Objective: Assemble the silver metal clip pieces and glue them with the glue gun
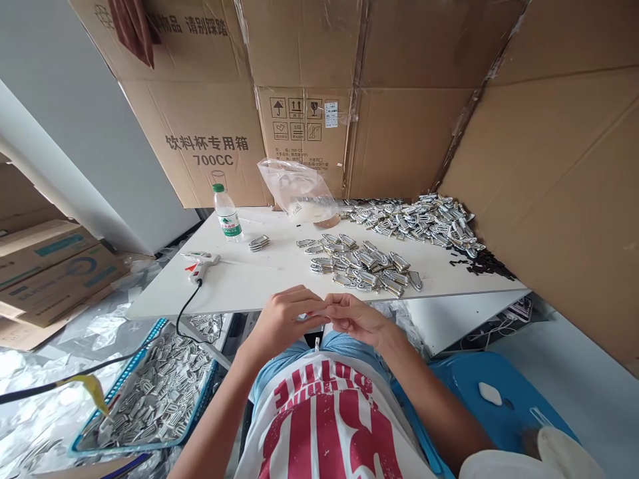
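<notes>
Between both hands (319,318), small pale piece (310,318), mostly hidden by fingertips

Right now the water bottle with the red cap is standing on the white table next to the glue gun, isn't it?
Not quite. In the head view the water bottle has a green cap, not a red one. The rest holds: it stands upright on the white table, near the glue gun, which lies closer to the table's front edge.

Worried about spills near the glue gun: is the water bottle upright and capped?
Upright and capped: the bottle stands on the table, green cap on top.
</notes>
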`<state>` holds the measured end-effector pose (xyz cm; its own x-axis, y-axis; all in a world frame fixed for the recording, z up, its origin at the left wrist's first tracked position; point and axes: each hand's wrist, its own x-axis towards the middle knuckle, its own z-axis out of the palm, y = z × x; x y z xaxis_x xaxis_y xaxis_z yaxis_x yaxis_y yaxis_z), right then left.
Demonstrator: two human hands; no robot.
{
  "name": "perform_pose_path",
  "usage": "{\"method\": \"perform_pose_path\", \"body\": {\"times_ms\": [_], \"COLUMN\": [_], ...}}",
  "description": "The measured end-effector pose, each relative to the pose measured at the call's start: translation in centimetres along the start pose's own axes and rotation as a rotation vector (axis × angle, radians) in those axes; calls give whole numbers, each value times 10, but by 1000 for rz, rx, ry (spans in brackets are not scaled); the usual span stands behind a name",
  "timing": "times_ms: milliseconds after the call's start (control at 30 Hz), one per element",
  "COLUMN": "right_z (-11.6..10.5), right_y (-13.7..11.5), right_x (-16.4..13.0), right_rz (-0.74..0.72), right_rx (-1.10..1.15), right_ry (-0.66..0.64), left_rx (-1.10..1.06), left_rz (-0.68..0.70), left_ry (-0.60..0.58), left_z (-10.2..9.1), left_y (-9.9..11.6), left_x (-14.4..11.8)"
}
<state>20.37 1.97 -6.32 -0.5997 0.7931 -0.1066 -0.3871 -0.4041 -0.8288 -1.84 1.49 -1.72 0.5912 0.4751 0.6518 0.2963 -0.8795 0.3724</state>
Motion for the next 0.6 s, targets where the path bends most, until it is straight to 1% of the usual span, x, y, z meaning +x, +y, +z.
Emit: {"method": "perform_pose_path", "body": {"times_ms": [133,300,500,600], "right_z": [1,4,2,2], "right_y": [4,4,6,7], "right_x": [3,3,5,6], "right_rz": [6,5,-40,-40], "right_rx": [25,28,23,8], "right_ry": [-7,-19,-5,6], "left_rx": [22,44,71,73], "left_rz": [31,66,49,20], "left_ry": [37,93,90,74], "left_z": [-2,-4,-3,-3], "left_y": [1,4,4,4], "left_x": [0,3,4,4]}}
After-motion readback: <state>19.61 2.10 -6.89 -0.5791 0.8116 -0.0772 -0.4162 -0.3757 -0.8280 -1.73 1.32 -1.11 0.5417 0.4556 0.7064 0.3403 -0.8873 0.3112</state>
